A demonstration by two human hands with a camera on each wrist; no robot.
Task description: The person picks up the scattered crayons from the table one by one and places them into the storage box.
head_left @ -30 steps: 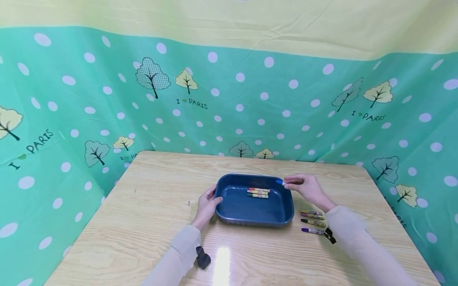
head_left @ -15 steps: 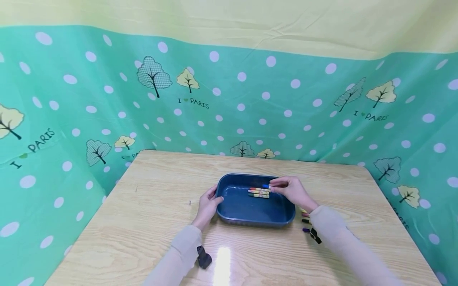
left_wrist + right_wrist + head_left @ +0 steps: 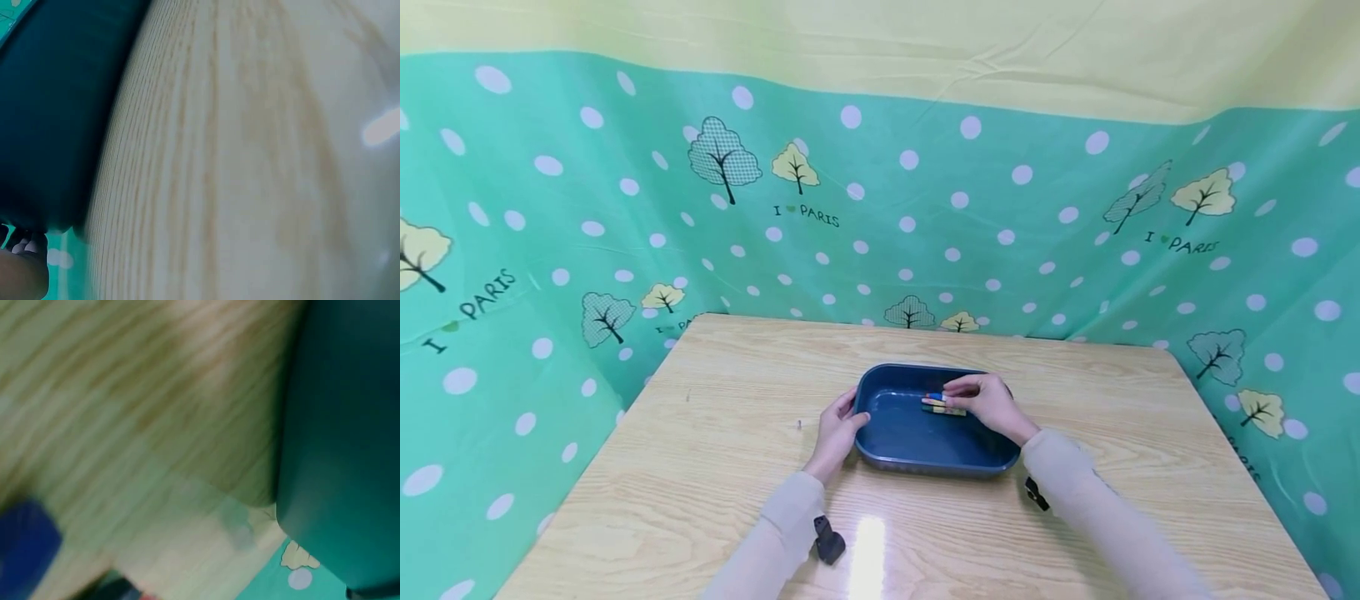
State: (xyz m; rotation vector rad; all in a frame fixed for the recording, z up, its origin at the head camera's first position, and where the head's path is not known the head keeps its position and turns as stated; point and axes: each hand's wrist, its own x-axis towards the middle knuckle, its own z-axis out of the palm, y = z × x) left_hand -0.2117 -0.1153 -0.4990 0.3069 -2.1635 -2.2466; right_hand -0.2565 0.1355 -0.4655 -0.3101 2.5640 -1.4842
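Hands (image 3: pixel 835 429) (image 3: pixel 991 403) half-closed on tray (image 3: pixel 902 435) and crayon (image 3: pixel 934 396)

- From here I see a table (image 3: pixel 700 467) that looks like shiny wood.
- The tray (image 3: pixel 910 437) looks like smooth, shiny plastic to me.
- The curtain (image 3: pixel 820 258) looks like wrinkly cloth.

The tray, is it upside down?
No, in the head view the tray sits open side up on the table, with crayons inside it.
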